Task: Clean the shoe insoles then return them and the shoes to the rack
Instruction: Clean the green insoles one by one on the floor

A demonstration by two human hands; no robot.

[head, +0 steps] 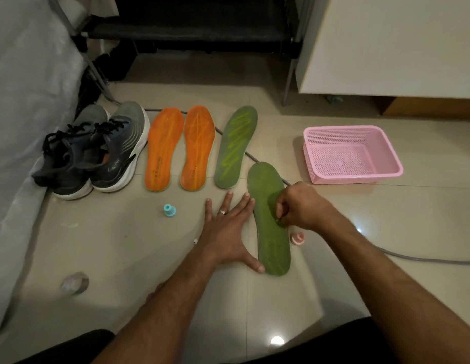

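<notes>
A green insole lies on the tiled floor in front of me. My left hand lies flat beside it, fingers spread, with fingertips and thumb against its left edge. My right hand is over the insole's middle with fingers curled; whatever it may pinch is too small to make out. A second green insole with yellow stripes and two orange insoles lie in a row further back. A pair of dark sneakers stands at the left.
An empty pink mesh basket sits at the right. A small blue cap and a pink cap lie on the floor, plus a tape roll. A grey cable runs across the floor. The dark rack stands behind.
</notes>
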